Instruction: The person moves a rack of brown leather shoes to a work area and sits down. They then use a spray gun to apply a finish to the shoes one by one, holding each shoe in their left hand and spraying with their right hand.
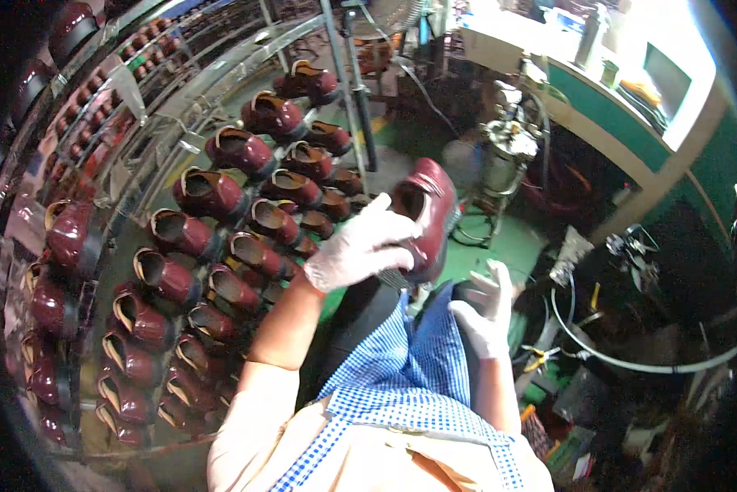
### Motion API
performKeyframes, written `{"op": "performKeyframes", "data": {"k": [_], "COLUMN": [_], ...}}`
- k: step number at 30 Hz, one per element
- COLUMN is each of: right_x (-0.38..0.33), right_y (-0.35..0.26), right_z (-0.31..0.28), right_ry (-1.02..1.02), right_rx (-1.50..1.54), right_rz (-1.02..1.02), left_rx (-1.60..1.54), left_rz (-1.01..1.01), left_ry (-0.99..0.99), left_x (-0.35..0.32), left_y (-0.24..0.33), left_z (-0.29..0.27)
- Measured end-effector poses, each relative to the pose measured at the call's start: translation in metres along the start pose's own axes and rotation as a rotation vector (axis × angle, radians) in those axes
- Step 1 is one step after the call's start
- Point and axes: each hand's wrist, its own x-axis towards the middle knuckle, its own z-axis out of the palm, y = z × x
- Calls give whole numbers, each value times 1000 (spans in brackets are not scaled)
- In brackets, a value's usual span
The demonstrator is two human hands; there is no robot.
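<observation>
Shoes fill my view: I count roughly thirty dark red ones on the rack point(151, 176) to my left, set in curving rows on two tiers, openings up, with more on the conveyor point(73, 115) behind it that are too blurred to count. One further shoe point(427, 215) is off the rack, raised in front of me above the green floor point(516, 246), toe pointing up and away, sole turned right. My left hand point(360, 246), in a white glove, reaches across from a bent, bare forearm and closes around that shoe at its heel and lower side, fingers wrapped over the upper. My right hand point(487, 312), also gloved, hangs lower and to the right, apart from the shoe, fingers loosely spread and holding nothing. Between both arms lies my blue checked apron point(401, 369). One metal tank point(504, 156) stands beyond the shoe.
</observation>
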Motion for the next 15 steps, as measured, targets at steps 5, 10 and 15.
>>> {"op": "performKeyframes", "data": {"k": [5, 10, 15], "right_x": [27, 84, 159], "right_y": [-73, -105, -109], "right_z": [57, 69, 92], "right_ry": [-7, 57, 52], "right_rx": [-175, -149, -151], "right_rz": [-379, -492, -442], "left_rx": [-215, -332, 86], "left_rz": [8, -92, 28], "left_ry": [311, 282, 367], "left_x": [17, 49, 110], "left_y": [39, 59, 31], "left_z": [-12, -42, -55]}}
